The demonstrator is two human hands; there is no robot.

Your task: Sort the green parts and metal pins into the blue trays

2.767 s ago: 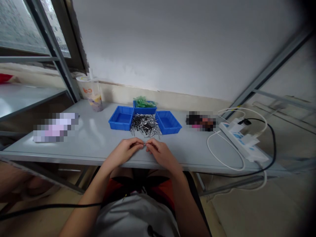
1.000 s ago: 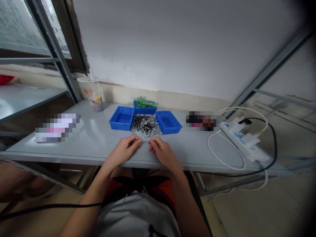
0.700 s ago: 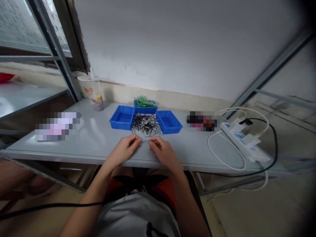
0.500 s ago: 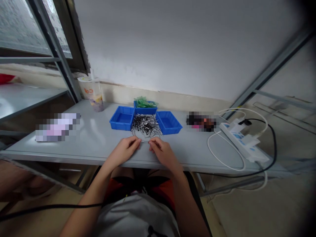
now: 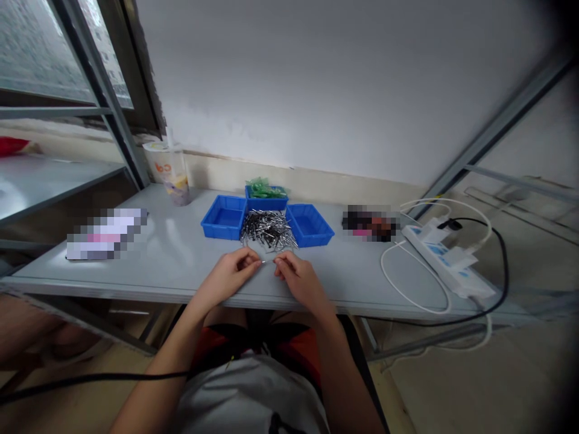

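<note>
Between my two hands is a thin silver metal pin (image 5: 267,261), too small to make out in detail. My left hand (image 5: 233,274) is closed, with its thumb and forefinger pinching the pin's left end. My right hand (image 5: 296,277) pinches the other end, and its remaining fingers are curled in. Just beyond my fingers lies a loose pile of thin metal pins (image 5: 268,229), silver and dark. A blue tray (image 5: 222,232) stands left of the pile and another blue tray (image 5: 313,238) right of it, no contents visible in either. A third blue tray (image 5: 266,204) behind holds green plastic pieces (image 5: 265,189).
A drink cup with a straw (image 5: 174,178) stands at the back left, near a blurred flat item (image 5: 106,235). To the right are a blurred dark object (image 5: 371,224) and a white power strip (image 5: 447,262) with looping cables. A wall closes off the back.
My left fingers have shifted slightly along the pin, and the pin is now a little tilted. My right hand has barely moved. The trays and the pile look the same.
</note>
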